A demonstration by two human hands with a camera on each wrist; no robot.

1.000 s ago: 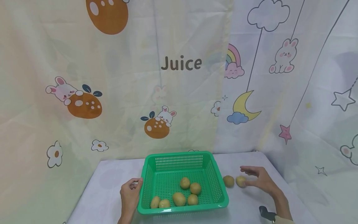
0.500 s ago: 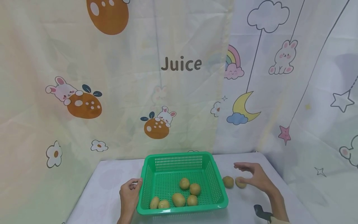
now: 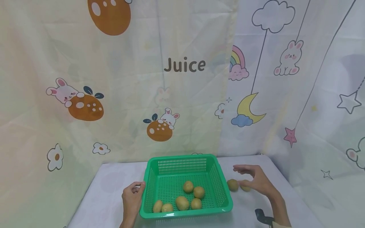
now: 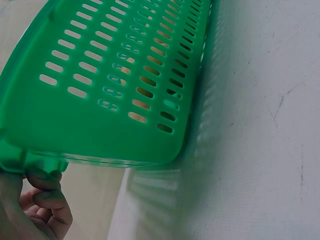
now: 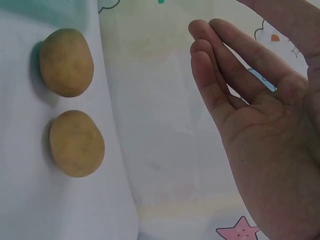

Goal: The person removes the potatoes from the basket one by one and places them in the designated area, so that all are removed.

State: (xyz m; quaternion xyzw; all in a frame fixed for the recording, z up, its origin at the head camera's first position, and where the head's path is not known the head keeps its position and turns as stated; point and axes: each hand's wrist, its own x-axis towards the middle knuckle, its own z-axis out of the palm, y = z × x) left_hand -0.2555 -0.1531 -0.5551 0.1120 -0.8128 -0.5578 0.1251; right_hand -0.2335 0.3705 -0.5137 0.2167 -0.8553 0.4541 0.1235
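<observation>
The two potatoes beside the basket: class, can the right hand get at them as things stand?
Probably yes. The right hand is open just above the two potatoes, which lie bare on the table outside the basket; nothing stands between.

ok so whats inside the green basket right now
Six potatoes lie loose on the floor of the green basket, mostly toward its near half. The near rim hides a thin strip of the floor. Two more potatoes sit outside, on the table near the right hand.

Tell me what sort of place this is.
Probably a staged tabletop recording setup, not a real kitchen: cartoon-print curtains wall in a small white table, which holds only a green plastic basket of potatoes between two bare hands.
</observation>
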